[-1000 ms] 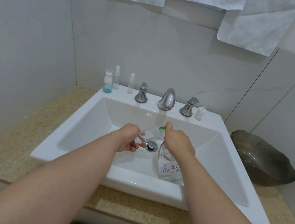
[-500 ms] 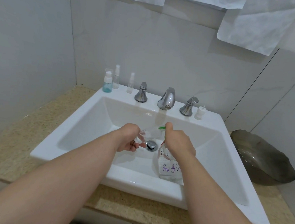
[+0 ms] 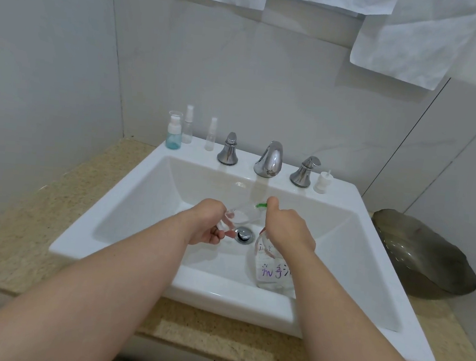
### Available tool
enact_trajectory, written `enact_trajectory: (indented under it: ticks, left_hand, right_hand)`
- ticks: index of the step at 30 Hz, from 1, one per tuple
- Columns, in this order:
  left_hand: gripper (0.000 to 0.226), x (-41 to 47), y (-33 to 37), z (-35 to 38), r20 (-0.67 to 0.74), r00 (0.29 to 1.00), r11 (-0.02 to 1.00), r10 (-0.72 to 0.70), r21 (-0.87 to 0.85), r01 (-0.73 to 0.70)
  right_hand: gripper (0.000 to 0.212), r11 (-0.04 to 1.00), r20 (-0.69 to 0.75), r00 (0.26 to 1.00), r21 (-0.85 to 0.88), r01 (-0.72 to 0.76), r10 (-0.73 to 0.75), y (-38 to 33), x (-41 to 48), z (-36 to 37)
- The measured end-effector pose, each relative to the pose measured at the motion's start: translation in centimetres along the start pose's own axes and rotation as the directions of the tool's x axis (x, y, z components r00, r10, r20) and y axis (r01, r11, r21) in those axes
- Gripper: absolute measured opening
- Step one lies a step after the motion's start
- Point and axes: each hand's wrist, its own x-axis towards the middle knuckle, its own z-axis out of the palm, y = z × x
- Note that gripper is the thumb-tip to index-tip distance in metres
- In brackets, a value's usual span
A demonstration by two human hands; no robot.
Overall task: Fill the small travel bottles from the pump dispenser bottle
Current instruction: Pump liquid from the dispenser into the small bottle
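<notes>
Right hand (image 3: 287,230) grips the pump head of the clear labelled dispenser bottle (image 3: 272,272), which stands in the white sink (image 3: 87,242) at its near-right corner. My left hand (image 3: 207,226) pinches a small clear travel bottle (image 3: 232,218) at the green nozzle. I judge the filling midway: on the far-left rim a blue-filled small bottle (image 3: 173,138) looks done, while two slim spray bottles (image 3: 188,130) look empty. Around the sink are a speckled beige counter (image 3: 40,220) and grey tiled walls.
</notes>
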Motion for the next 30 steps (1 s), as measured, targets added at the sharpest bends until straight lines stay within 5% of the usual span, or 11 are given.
enact_trajectory:
  ticks: [11, 21, 30]
  left_hand:
    - [0.030, -0.22, 0.10, 0.16, 0.004, 1.000, 1.000, -0.007, 0.022, 0.007]
    - [0.025, -0.09, 0.09, 0.07, 0.005, 1.000, 1.000, 0.002, 0.004, -0.002]
    - [0.026, -0.06, 0.06, 0.04, 0.007, 1.000, 1.000, 0.001, 0.013, -0.001]
  right_hand:
    - [0.057, 1.000, 0.005, 1.000, -0.006, 0.019, -0.019, 0.11, 0.24, 0.04]
    - [0.083, 0.999, -0.001, 1.000, -0.047, 0.003, -0.003, 0.22, -0.14, -0.11]
    - [0.058, 1.000, 0.010, 1.000, -0.001, 0.016, -0.016, -0.01, 0.09, -0.01]
